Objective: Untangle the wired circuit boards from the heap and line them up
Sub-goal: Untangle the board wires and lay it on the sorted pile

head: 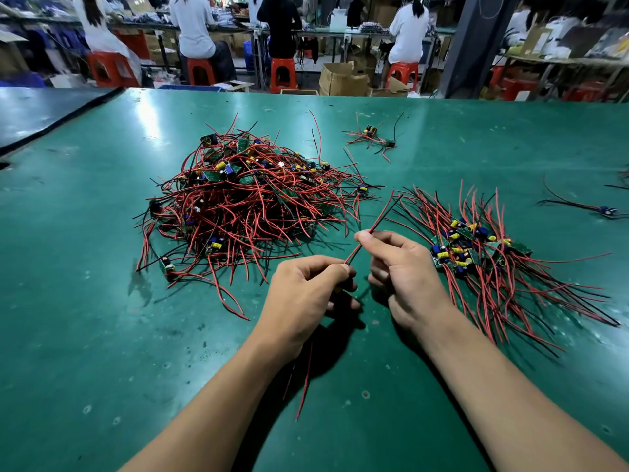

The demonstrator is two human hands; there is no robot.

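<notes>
Both hands work close together over the near middle of the green table [102, 335]. The left hand [303, 294] is curled shut around something small; only a dark and yellowish speck shows between its fingers, so the circuit board it presumably holds cannot be made out. Red wires [308, 376] trail from under that hand toward the camera, partly lost in the shadow of the forearm. The right hand [401, 267] pinches a red and black wire pair [381, 216] between thumb and forefinger; the pair rises from the left fist, passes through the pinch and slants up to the right, its tips ending above the table between the two groups of boards.

Left of the hands lies the heap [238, 199], a dense tangle of red and black leads with small green boards, blue and yellow components half buried in it; how many boards it holds cannot be counted. Right of the hands lies the sorted row [476, 250], boards packed side by side with wires fanning out away from and toward the viewer. A small stray cluster [371, 137] sits farther back. One more wired board [606, 210] lies at the right edge, and another wire beyond it is cut off by the frame.

Seated workers [194, 28] on red stools [200, 71] fill the blurred background.
</notes>
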